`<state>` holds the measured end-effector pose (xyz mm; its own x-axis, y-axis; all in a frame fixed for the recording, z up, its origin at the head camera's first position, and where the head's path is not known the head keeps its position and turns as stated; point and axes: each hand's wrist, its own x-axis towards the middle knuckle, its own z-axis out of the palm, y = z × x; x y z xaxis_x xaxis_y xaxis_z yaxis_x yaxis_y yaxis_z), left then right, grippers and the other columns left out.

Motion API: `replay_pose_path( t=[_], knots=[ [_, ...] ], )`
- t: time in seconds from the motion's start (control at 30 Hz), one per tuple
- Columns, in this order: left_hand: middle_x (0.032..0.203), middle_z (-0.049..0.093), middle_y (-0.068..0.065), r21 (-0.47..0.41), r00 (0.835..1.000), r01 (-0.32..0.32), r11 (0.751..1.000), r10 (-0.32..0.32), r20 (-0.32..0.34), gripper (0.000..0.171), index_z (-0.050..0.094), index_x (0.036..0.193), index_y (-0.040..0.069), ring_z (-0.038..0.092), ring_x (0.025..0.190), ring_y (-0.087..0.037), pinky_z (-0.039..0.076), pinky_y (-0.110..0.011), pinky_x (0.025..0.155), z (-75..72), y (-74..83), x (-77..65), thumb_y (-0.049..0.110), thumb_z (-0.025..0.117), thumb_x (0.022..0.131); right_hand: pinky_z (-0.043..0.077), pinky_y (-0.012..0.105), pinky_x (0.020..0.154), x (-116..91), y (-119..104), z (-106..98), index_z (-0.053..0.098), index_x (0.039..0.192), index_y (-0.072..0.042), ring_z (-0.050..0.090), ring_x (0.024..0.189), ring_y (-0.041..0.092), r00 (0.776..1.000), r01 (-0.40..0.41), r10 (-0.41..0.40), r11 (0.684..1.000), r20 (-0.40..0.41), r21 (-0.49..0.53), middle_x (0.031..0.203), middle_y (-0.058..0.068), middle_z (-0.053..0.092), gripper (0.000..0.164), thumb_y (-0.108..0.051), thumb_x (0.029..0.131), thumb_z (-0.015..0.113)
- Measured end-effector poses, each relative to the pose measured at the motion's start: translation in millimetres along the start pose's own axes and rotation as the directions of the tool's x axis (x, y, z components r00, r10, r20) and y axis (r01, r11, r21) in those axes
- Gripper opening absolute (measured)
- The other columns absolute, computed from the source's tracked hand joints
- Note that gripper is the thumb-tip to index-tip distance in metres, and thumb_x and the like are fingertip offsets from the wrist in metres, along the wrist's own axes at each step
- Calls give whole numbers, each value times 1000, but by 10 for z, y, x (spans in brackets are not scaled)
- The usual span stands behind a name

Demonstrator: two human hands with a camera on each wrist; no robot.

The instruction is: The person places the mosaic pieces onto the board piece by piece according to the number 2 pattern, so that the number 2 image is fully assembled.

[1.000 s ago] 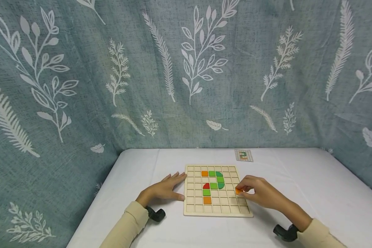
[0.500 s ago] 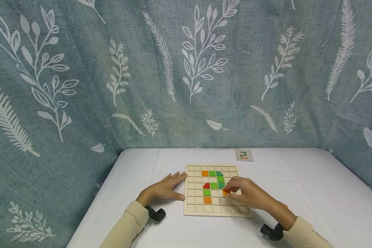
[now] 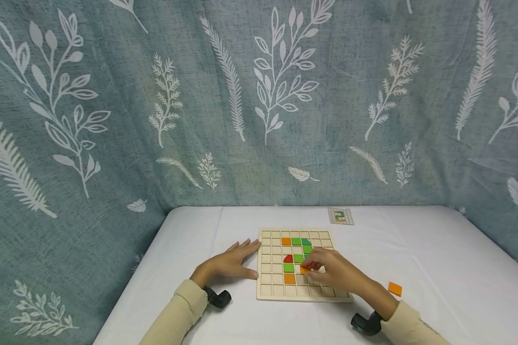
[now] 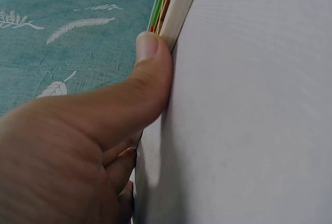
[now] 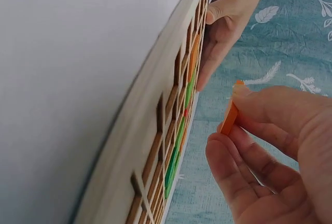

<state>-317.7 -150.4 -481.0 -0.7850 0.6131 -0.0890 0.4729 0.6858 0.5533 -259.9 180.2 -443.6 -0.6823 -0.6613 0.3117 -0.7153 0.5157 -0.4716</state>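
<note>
My right hand (image 3: 330, 270) pinches an orange square tile (image 5: 230, 116) between thumb and fingers, held over the wooden grid board (image 3: 272, 290). In the right wrist view the tile is tilted and apart from the board. Set in the board's cells are a red rounded tile (image 3: 288, 259), green square tiles (image 3: 288, 268), dark green rounded tiles (image 3: 306, 241) and two orange square tiles (image 3: 289, 279). My left hand (image 3: 230, 262) rests with fingers spread along the board's left edge, its thumb (image 4: 150, 73) against the rim. Part of the pattern is hidden behind my right fingers.
Another orange square tile (image 3: 394, 289) lies on the white tablecloth, just right of my right wrist. A small card (image 3: 340, 216) printed with a coloured grid pattern lies behind the board. Behind the table hangs a teal leaf-print curtain (image 3: 241, 96).
My right hand has moved left across the board with the orange tile, from its right side towards the middle. The tile on the cloth has come into sight. My left hand has stayed still.
</note>
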Motion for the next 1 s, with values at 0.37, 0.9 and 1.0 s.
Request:
replay_pose_path(
  t=[0.37, 0.9, 1.0],
  knots=[
    [168, 19, -3, -5, 1000, 3, 1000, -3, 5, 96, 22, 161, 14, 8, 157, -25, 3, -48, 129, 9, 2, -7, 51, 73, 87, 58, 22, 71, 11, 44, 117, 74, 104, -9, 63, 85, 3, 1000, -4, 4, 1000, 23, 31, 97, -2, 71, 18, -17, 88, 77],
    [168, 19, 0, 10, 1000, 19, 1000, -19, 3, 97, 22, 161, 16, 8, 157, -23, 2, -47, 129, -22, 8, -23, 52, 73, 87, 55, 21, 71, 49, 12, 201, 76, 100, -14, 60, 83, 4, 998, -62, 63, 998, 26, -29, 94, -6, 68, 15, -19, 86, 79],
    [168, 19, -2, 9, 1000, 9, 1000, -9, 5, 96, 22, 161, 15, 9, 157, -25, 3, -49, 128, -21, 14, -24, 51, 73, 87, 54, 20, 70, 47, 13, 211, 76, 99, -15, 59, 83, 3, 997, -75, 75, 997, 34, -26, 94, -7, 68, 14, -18, 86, 79]
  ],
)
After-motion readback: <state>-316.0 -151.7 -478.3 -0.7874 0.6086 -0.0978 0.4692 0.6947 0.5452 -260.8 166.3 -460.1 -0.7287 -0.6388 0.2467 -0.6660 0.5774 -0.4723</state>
